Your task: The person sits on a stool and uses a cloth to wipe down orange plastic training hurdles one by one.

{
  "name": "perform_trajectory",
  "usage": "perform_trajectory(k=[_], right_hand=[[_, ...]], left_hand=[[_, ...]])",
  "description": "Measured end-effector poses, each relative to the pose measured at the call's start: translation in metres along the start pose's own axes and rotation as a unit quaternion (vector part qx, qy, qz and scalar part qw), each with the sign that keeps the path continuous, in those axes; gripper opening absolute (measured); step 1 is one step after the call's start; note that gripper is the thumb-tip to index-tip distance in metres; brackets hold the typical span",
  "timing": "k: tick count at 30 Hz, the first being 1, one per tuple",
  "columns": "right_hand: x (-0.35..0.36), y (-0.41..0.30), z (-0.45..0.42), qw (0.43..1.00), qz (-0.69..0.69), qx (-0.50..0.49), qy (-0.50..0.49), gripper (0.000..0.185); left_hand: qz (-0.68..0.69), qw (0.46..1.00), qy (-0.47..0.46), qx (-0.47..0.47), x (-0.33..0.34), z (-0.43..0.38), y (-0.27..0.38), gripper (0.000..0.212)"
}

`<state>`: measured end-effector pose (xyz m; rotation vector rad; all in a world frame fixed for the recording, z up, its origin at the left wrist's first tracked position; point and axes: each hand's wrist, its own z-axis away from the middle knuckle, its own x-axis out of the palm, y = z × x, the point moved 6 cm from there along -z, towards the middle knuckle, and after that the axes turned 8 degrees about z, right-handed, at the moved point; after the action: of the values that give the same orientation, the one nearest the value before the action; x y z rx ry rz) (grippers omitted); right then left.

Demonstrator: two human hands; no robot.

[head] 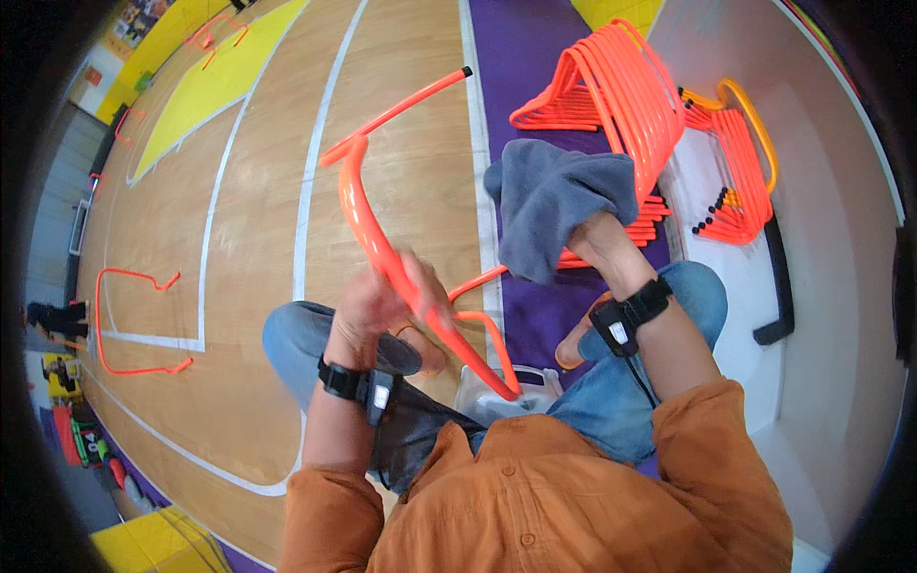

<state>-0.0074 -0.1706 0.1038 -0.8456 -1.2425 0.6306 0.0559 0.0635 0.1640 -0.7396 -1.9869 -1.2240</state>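
An orange plastic training hurdle [362, 222] is held up at a slant before my body, its black-capped foot pointing away from me. My left hand [369, 301], blurred, grips its long bar near the middle. A grey cloth [548, 204] is bunched around my right hand [598, 233], covering the fingers. The cloth is to the right of the raised hurdle, apart from its upper bar. Below the hurdle's near end, between my legs, is a whitish plastic container [473, 394], partly hidden.
Several nested orange hurdles [609, 93] stand on the purple floor strip [516, 43]. More orange hurdles [738, 172], with a yellow one [756, 122], rest on a white ledge [723, 286] by the wall. Another hurdle [100, 315] lies on the wooden floor; a person [61, 319] is far left.
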Motion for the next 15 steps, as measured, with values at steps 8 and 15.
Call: perform_trajectory(k=[8,15], right_hand=[[-0.004,-0.001,-0.021,0.997,-0.002,-0.036,0.065,0.020],[0.015,-0.011,-0.037,0.998,-0.003,-0.054,-0.022,0.028]], left_hand=[[-0.174,0.921,-0.208,-0.281,0.067,-0.003,-0.075,0.025],[-0.191,0.869,-0.301,-0.342,0.097,-0.004,-0.150,0.018]])
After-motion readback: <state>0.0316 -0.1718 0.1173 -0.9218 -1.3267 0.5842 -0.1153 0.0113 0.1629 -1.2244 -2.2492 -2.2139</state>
